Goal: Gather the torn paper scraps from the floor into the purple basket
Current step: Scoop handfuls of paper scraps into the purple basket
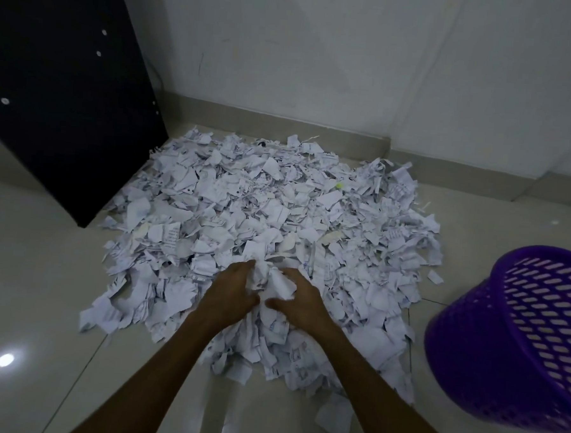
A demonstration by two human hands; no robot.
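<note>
Fingers of the left hand curl around a wad of paper scraps at the near middle of the pile; the right hand clasps the same wad from its other side. Press both palms inward and scoop low so little sheds. Right of the pile, just beside its edge, stands the purple basket, tilted; carry the bundle low over its rim.

Glossy pale floor tiles meet a scuffed white wall; a black cabinet stands left.
</note>
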